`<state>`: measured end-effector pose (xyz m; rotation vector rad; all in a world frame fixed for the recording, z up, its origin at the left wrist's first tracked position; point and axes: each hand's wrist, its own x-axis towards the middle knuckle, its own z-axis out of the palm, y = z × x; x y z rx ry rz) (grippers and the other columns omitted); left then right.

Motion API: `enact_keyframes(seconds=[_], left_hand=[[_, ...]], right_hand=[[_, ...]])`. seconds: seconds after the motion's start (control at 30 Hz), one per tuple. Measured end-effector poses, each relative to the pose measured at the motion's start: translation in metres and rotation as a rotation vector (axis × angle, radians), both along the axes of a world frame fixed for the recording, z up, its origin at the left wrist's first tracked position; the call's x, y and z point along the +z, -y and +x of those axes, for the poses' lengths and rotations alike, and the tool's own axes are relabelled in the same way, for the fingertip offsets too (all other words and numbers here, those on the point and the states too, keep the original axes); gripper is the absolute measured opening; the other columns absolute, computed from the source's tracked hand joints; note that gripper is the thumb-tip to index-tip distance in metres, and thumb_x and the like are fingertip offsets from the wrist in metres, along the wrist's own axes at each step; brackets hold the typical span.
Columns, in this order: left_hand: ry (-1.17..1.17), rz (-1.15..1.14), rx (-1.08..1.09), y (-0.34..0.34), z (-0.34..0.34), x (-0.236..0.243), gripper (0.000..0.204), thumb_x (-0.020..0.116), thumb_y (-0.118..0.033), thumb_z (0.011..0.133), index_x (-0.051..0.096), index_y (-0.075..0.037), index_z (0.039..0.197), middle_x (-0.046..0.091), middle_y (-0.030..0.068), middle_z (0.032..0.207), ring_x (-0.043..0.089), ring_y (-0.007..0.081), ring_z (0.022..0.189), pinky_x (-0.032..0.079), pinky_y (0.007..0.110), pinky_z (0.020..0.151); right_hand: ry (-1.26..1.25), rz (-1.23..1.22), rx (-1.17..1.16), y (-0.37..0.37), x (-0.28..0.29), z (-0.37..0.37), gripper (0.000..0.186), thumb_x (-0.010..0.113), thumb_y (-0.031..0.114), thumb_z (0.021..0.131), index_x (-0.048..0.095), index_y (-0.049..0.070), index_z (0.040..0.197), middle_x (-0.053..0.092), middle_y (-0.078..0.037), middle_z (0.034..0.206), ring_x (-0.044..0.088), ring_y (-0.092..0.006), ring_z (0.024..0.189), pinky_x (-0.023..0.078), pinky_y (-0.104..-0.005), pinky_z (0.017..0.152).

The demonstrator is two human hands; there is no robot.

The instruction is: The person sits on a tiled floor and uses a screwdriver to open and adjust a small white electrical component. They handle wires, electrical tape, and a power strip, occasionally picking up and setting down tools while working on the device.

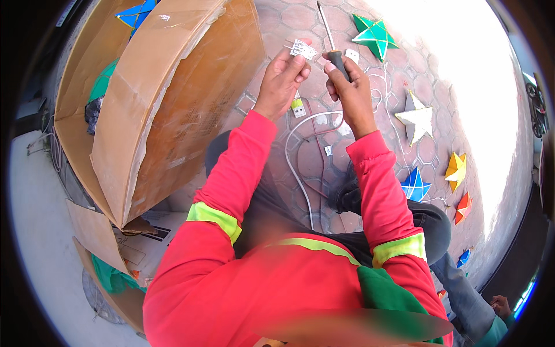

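Note:
Between the thumb and fingers of my left hand (281, 81) is a small white electrical plug piece (302, 50), its inner side showing and thin prongs sticking out to the left. My right hand (354, 95) is closed round the dark handle of a screwdriver (327, 29), whose metal shaft points up and away from me. The screwdriver tip is apart from the plug piece. Just beyond my right fingers shows a small white plastic piece (351, 56); whether it is held or lies on the ground I cannot tell. Below my hands a white socket (298, 108) with a yellow-green part lies on the paving.
A big open cardboard box (191, 110) stands at my left. White cord (292, 156) curves over the paving. Along the right lie star lanterns: green (376, 37), white (416, 117), yellow (456, 171), blue (415, 185) and red (462, 208). Another person's hand (500, 305) shows lower right.

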<state>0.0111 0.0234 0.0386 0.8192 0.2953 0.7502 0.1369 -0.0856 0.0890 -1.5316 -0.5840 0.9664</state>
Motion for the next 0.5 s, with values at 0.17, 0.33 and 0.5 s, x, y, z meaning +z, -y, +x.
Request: enact_keyframes(seconds=[0.17,0.33,0.5], left_hand=[[-0.094,0.224,0.148,-0.021,-0.014,0.014,0.038,0.052,-0.010,0.106,0.050,-0.002,0.143,0.068,0.0075,0.117,0.050,0.0055,0.080,0.044,0.021,0.073],[-0.185,0.350,0.199,-0.026,-0.016,0.018,0.038,0.048,-0.006,0.105,0.050,-0.003,0.142,0.069,0.0105,0.121,0.051,0.0051,0.080,0.047,0.022,0.079],[-0.195,0.461,0.229,-0.023,-0.016,0.018,0.036,0.047,-0.007,0.105,0.051,-0.002,0.141,0.069,0.0109,0.120,0.051,0.0051,0.080,0.048,0.023,0.081]], right_hand=[[0.222,0.088,-0.004,0.026,0.014,0.005,0.037,0.064,0.019,0.095,0.068,0.003,0.128,0.061,-0.001,0.084,0.055,-0.0093,0.068,0.045,-0.0260,0.060],[0.143,-0.093,0.114,0.058,0.026,-0.018,0.036,0.060,0.020,0.101,0.066,0.002,0.131,0.063,-0.001,0.085,0.056,-0.0080,0.068,0.045,-0.0248,0.060],[0.168,-0.111,0.080,0.063,0.023,-0.033,0.036,0.060,0.020,0.101,0.066,-0.001,0.129,0.062,0.000,0.082,0.054,-0.0071,0.065,0.043,-0.0242,0.060]])
